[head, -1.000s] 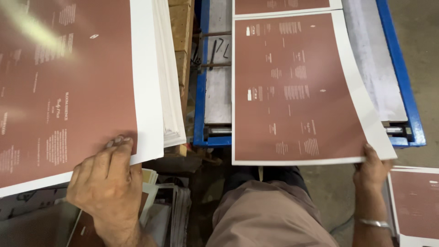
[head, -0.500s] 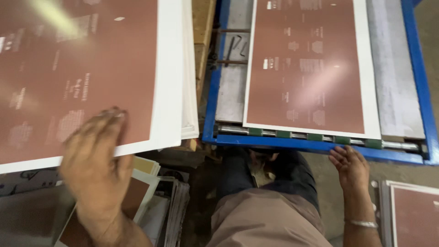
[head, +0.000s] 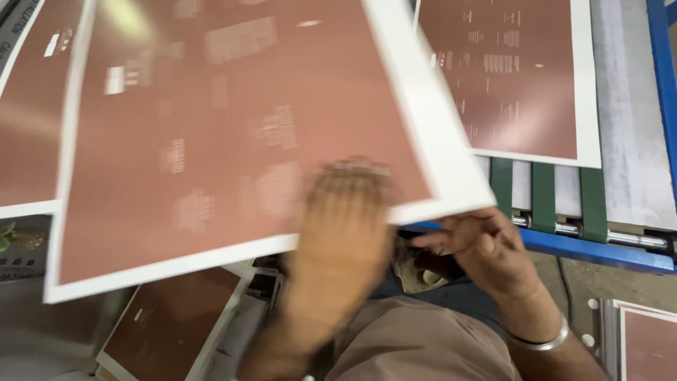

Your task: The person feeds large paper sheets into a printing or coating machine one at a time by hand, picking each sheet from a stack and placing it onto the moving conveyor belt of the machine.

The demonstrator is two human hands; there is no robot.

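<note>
Head view, looking down. Large reddish-brown printed sheet (head: pixel 233 141) with white border held tilted across the left and middle of the frame, its lower right corner close to the right hand (head: pixel 479 243). Left hand (head: pixel 342 233) laid flat on the lower edge of this sheet, fingers spread and pointing up, blurred by movement; palm open against the paper, forearm coming up from the bottom of the picture. Right hand under the sheet's lower right corner, fingers curled and turned to the left, touching or nearly touching the white border; not possible to tell if the paper is really pinched. Silver bracelet (head: pixel 539 339) on the right wrist.

Second printed sheet (head: pixel 515 70) of the same colour lying flat at upper right on the blue-framed machine table (head: pixel 599 250), above green belts (head: pixel 543 197) and metal rollers. More brown sheets (head: pixel 169 324) stacked low at the left, below the held sheet. Beige trousers (head: pixel 416 346) at the bottom centre.
</note>
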